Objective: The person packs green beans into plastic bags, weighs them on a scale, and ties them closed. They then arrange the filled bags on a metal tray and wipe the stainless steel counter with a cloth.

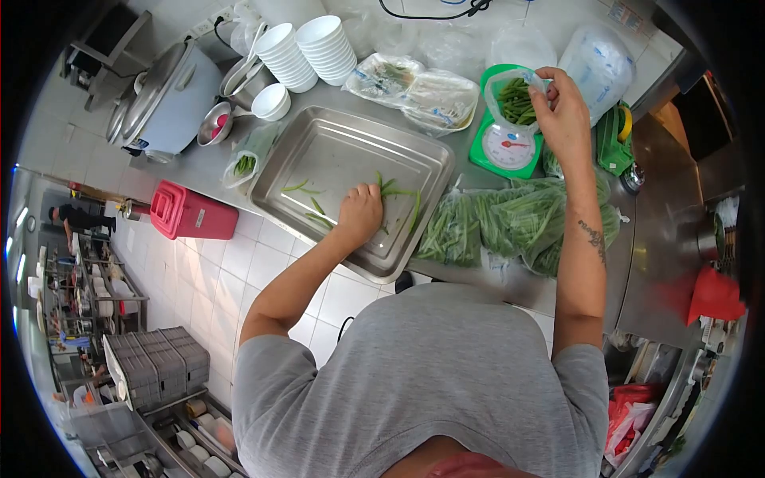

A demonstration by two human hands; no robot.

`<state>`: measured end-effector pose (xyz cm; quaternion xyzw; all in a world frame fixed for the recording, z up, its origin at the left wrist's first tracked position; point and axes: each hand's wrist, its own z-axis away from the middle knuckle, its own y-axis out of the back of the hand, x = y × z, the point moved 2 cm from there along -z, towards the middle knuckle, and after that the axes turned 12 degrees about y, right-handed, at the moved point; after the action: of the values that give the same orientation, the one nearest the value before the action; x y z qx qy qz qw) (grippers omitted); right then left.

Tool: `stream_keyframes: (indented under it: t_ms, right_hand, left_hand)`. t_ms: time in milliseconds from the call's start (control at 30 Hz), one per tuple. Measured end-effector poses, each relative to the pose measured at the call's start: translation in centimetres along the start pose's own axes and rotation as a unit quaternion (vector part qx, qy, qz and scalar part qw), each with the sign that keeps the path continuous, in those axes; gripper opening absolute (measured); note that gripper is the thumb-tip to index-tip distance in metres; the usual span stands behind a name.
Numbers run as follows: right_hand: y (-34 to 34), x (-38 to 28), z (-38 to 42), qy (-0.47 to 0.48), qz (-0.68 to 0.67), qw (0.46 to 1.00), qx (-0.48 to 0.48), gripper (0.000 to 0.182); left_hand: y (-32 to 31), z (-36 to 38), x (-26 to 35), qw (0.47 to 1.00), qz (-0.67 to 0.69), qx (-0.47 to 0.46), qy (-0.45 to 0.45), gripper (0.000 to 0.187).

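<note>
My left hand point(361, 213) is down in a steel tray point(319, 151), its fingers curled over some cut green beans point(389, 190) whose ends stick out past the fingertips. Other loose bean pieces point(316, 205) lie around it on the tray's bottom. My right hand point(564, 115) pinches the edge of a clear plastic bag point(496, 83) at the upper right. Cut green beans point(516, 102) fill that bag, which rests on a green dial scale point(508, 149) with a red pointer.
Bags of long green beans point(510, 219) lie right of the tray. A small bag of beans point(245, 165) stands left. Behind are stacked white bowls point(325, 48) and wrapped food trays point(414, 89). A red bin point(191, 213) stands on the floor; another person point(80, 217) is far left.
</note>
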<state>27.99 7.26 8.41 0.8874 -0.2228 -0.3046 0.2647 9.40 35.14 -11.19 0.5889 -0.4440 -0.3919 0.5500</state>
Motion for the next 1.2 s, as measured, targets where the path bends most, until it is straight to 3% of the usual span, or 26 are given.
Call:
stream_keyframes:
  t_ms: [167,267,300,367,467,567,667,867,967,1067,1167,1200]
  right_hand:
    - [0.1,0.2,0.0,-0.011,-0.007,1.000,0.000,0.025]
    - [0.2,0.5,0.1,-0.010,-0.021,1.000,0.007,0.024]
    - [0.2,0.5,0.1,-0.011,-0.026,1.000,0.008,0.023]
    - [0.2,0.5,0.0,-0.013,-0.034,0.999,0.009,0.022]
    - [0.2,0.4,-0.1,-0.009,-0.046,0.999,0.007,0.021]
    - [0.1,0.5,-0.4,-0.004,-0.057,0.998,0.003,0.021]
    - [0.0,0.6,-0.4,-0.007,-0.069,0.998,0.006,0.020]
    - [0.3,0.9,-0.6,-0.001,-0.070,0.997,0.009,0.020]
    - [0.3,1.1,-0.9,0.022,-0.060,0.998,0.023,0.020]
    - [0.1,1.4,-1.5,0.009,-0.080,0.996,0.026,0.019]
    - [0.1,1.4,-1.9,0.007,-0.071,0.997,0.025,0.018]
    - [0.1,1.4,-2.0,0.010,-0.065,0.998,0.023,0.018]
  left_hand:
    - [-0.4,-1.0,-0.6,0.998,0.011,-0.040,0.046,0.015]
    - [0.0,-3.0,-3.8,0.967,0.176,-0.172,0.072,0.009]
    - [0.6,-2.9,-4.8,0.902,0.324,-0.258,0.123,0.009]
    - [3.1,-2.7,-5.6,0.677,0.581,-0.401,0.208,0.009]
    - [5.9,-1.5,-4.9,0.550,0.706,-0.406,0.187,0.008]
    - [7.4,-1.5,-3.4,0.483,0.758,-0.420,0.129,0.012]
    - [9.2,-2.7,-0.4,0.450,0.781,-0.428,0.063,0.017]
    - [13.8,-7.3,8.7,0.485,0.778,-0.394,-0.064,0.014]
    - [14.1,-9.8,13.7,0.554,0.779,-0.276,-0.105,0.019]
    - [13.2,-11.9,17.7,0.694,0.700,-0.133,-0.104,0.015]
    - [11.6,-12.6,20.4,0.822,0.500,0.129,-0.239,0.015]
    - [11.2,-12.8,20.6,0.855,0.460,0.083,-0.224,0.018]
